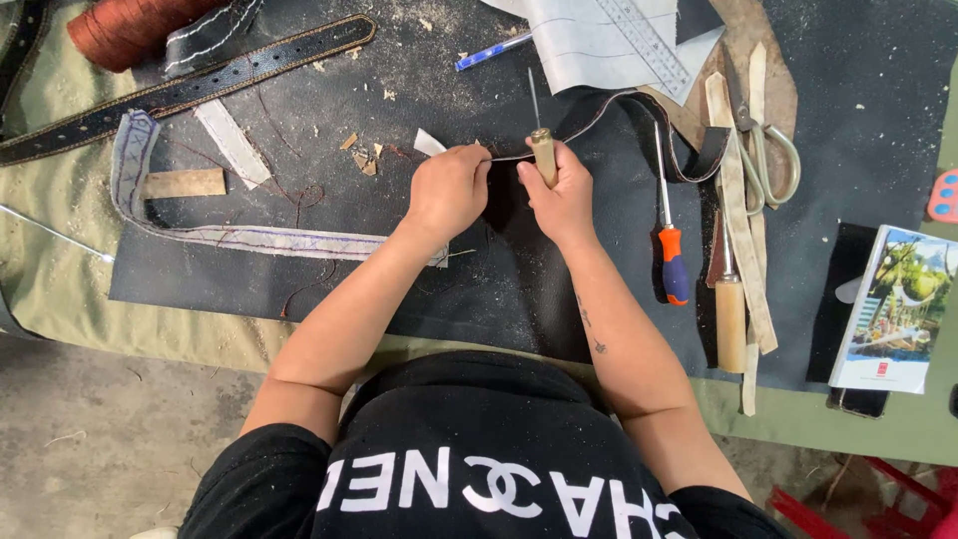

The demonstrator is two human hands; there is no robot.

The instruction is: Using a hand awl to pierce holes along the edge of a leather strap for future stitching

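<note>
My left hand (449, 190) pinches the near end of a dark leather strap (639, 110) held on edge over the black mat (499, 269). The strap runs right from my fingers, loops up and curls back down near the scissors. My right hand (561, 190) is closed around the pale wooden handle of an awl (540, 140), whose thin metal spike points up and away from me. The two hands nearly touch at the strap's end.
An orange-and-blue screwdriver (670, 240) and a wooden-handled tool (729, 299) lie right of my hands. Scissors (763, 150), pale strips, a ruler (644, 40), a pen (494, 50), a black belt (190, 90), a red thread spool (125, 25) and a booklet (893, 299) surround the mat.
</note>
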